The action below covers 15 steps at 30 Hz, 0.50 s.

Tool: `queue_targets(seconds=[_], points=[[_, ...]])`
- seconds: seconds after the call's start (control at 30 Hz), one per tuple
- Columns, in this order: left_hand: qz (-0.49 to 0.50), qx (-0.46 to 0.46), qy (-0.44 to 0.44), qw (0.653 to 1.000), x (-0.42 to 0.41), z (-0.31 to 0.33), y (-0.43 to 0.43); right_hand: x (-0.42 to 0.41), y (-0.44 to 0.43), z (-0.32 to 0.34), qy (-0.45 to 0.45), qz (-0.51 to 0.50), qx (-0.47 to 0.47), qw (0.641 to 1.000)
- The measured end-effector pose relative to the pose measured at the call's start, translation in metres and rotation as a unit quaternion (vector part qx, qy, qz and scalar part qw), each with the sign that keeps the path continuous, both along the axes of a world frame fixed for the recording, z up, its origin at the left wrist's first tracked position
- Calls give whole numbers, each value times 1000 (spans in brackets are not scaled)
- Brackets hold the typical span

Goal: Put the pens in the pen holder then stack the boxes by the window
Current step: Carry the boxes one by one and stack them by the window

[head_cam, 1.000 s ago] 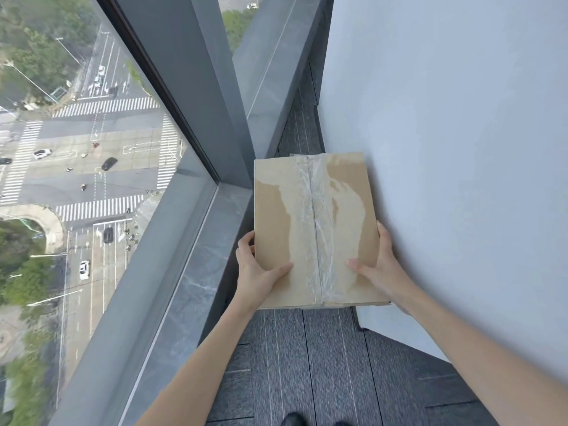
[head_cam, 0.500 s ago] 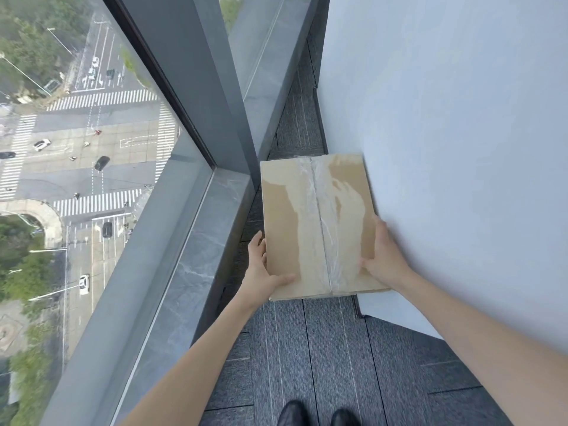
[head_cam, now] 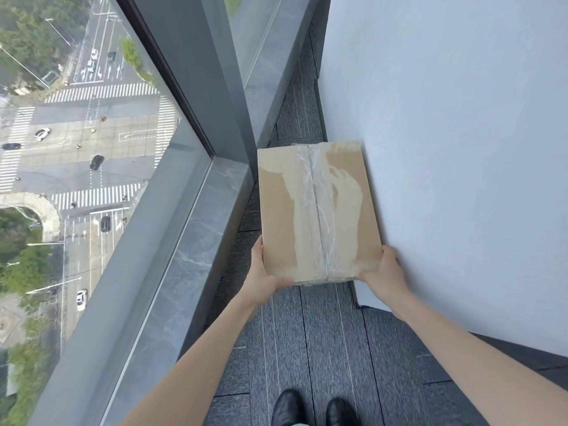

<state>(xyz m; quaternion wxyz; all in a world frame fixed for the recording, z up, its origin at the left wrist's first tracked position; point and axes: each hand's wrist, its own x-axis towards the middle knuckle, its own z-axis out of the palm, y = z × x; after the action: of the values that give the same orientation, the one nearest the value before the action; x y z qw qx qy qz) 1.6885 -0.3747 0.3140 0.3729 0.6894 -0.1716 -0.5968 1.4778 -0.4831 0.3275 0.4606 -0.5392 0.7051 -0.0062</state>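
Note:
A brown cardboard box (head_cam: 316, 210) sealed with clear tape lies low in the narrow strip between the window sill and a white wall. My left hand (head_cam: 264, 272) grips its near left corner from the side. My right hand (head_cam: 382, 272) holds its near right corner against the wall. Whether the box rests on the floor or on another box I cannot tell; its underside is hidden. No pens or pen holder are in view.
A grey stone window sill (head_cam: 190, 256) and a grey window frame post (head_cam: 209, 72) run along the left. The white wall (head_cam: 461, 149) closes the right side. Dark grey carpet (head_cam: 307, 348) covers the floor, and my black shoes (head_cam: 313, 410) show at the bottom edge.
The box has gone down and away from me toward the floor in the corner. Both thumbs have slid off its top to the near corners. My shoes have come into view.

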Motion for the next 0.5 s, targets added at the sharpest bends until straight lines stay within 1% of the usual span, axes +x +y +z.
queue_targets(seconds=[0.23,0.5], points=[[17,-27,-15,999,9,3,-26,8,-15,3,-38,-1,-77,996],[16,-39,-21,999,13,6,-34,12,-20,-1,-45,8,-87,995]])
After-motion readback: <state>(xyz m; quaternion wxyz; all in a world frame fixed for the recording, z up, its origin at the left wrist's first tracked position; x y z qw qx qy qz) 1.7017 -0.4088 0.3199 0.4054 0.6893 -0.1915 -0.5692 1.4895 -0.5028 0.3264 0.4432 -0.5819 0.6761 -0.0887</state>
